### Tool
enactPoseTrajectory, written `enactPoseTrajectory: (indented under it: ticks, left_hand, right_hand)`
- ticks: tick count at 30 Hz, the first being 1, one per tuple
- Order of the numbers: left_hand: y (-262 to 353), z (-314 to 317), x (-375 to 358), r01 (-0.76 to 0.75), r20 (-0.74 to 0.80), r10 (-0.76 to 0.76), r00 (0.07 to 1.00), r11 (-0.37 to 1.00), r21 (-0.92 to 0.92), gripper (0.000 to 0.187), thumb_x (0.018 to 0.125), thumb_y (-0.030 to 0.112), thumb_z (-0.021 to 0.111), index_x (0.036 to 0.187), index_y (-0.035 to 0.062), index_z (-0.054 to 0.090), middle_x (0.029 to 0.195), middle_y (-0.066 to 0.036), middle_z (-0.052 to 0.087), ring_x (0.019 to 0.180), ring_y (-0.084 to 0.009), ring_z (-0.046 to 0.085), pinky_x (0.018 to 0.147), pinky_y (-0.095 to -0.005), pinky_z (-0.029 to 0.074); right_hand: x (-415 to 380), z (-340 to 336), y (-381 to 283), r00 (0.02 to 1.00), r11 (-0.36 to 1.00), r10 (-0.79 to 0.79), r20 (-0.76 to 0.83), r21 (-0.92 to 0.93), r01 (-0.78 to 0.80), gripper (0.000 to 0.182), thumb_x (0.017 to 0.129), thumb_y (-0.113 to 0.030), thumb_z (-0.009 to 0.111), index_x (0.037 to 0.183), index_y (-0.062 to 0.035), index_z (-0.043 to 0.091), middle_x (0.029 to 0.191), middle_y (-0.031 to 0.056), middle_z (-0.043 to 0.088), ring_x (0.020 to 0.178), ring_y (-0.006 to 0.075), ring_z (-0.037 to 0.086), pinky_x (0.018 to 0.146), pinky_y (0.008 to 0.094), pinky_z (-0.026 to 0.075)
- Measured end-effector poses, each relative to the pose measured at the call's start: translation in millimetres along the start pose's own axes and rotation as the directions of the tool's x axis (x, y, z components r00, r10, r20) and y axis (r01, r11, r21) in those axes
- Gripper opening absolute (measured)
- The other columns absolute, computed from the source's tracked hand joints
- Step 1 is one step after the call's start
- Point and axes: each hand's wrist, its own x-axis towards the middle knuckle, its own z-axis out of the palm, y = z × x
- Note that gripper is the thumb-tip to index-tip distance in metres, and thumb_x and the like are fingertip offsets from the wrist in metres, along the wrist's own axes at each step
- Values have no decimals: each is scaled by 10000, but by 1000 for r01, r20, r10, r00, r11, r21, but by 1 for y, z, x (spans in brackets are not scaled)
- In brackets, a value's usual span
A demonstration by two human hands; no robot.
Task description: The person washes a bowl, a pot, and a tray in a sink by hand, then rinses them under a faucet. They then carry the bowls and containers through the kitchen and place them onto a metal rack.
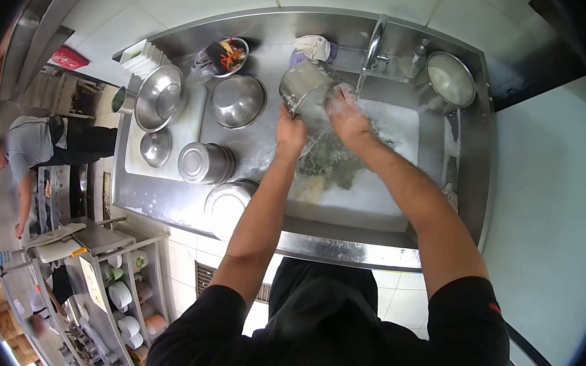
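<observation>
The single view looked from the person's own head, facing forward and steeply down over the black-shirted torso (pixel 334 354) at the near side. It was close enough that the left hand (pixel 292 133) and right hand (pixel 346 114) sat just beyond its middle, yet its wide, curving field took in the stainless-steel sink counter (pixel 350 251), the tap (pixel 374 44) on the far side, a shelving rack (pixel 103 237) at left and a pale panel (pixel 545 205) at right.

Shiny metal pot (pixel 303 81), tilted, above far-left corner of sink (pixel 351 233)
</observation>
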Motion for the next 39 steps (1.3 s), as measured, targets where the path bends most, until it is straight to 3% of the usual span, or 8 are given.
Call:
enactPoseTrajectory:
  ticks: [4, 9, 19, 22, 24, 28, 35, 39]
  left_hand:
    - [4, 8, 7, 39, -13, -39, 999, 999, -9, 483, 870, 17, 476, 1352, -12, 469, 1289, -269, 610, 1212, -433, 575, 1011, -433, 444]
    - [-8, -4, -2, 27, -8, -26, 1000, 998, 65, 474, 865, 90, 494, 1325, -23, 479, 1239, -295, 632, 1191, -454, 586, 1009, -459, 448]
    - [57, -31, 8, -101, 268, -112, 957, 737, 668, 484, 880, 224, 529, 1277, -53, 538, 1186, -316, 643, 1157, -453, 601, 1022, -478, 458]
    - [73, -37, 14, -76, 245, -63, 967, 851, 519, 491, 927, 258, 537, 1299, -62, 526, 1244, -286, 633, 1116, -439, 637, 954, -495, 516]
    - [67, -27, -15, 336, 279, -337, 899, 940, 55, 464, 984, 295, 508, 1341, -1, 496, 1255, -249, 624, 1084, -404, 662, 879, -480, 543]
    - [-16, 3, -8, 477, 445, -214, 870, 592, -649, 445, 1037, 276, 456, 1433, 82, 403, 1321, -191, 564, 1124, -346, 640, 819, -475, 568]
    - [54, -9, -27, 172, 91, -150, 985, 927, -332, 554, 1029, 131, 434, 1538, 43, 235, 1299, -183, 577, 999, -296, 659, 716, -418, 600]
    - [50, -4, -21, 102, 106, -74, 992, 953, -284, 551, 1019, 78, 417, 1540, 48, 238, 1344, -177, 549, 1083, -312, 638, 768, -441, 601]
  right_hand:
    - [-14, -19, -63, 952, 842, 155, 262, 469, -267, 456, 838, -111, 578, 1282, -16, 620, 1363, 141, 584, 1375, 303, 447, 1204, 462, 261]
    - [-19, -19, -9, 994, 995, 3, 113, 102, -15, 436, 905, -143, 509, 1300, 27, 582, 1402, 141, 555, 1373, 314, 455, 1216, 474, 242]
    - [-31, -26, -12, 972, 978, -144, 185, 178, 112, 203, 869, -152, 560, 1003, -127, 710, 1024, 21, 666, 1053, 212, 619, 984, 408, 394]
    - [-13, -64, -1, 970, 955, -141, 196, 286, 81, 183, 866, -150, 564, 981, -136, 705, 1038, 27, 665, 1068, 224, 619, 980, 414, 397]
    - [-8, -76, -2, 989, 947, -89, 115, 319, 48, 178, 869, -149, 565, 982, -143, 702, 1032, 25, 662, 1071, 231, 618, 971, 408, 402]
    - [-3, -87, -15, 993, 913, -42, 111, 408, -7, 182, 890, -158, 556, 1000, -152, 700, 1084, 28, 655, 1115, 259, 604, 1016, 423, 396]
    - [9, -68, 35, 965, 978, -174, 197, -79, 192, 376, 924, -182, 500, 1244, -37, 636, 1330, 144, 592, 1346, 295, 471, 1217, 454, 216]
    - [8, -51, -30, 936, 919, 178, 305, 288, -269, 401, 900, -134, 501, 1269, -33, 624, 1330, 158, 589, 1342, 310, 470, 1210, 475, 233]
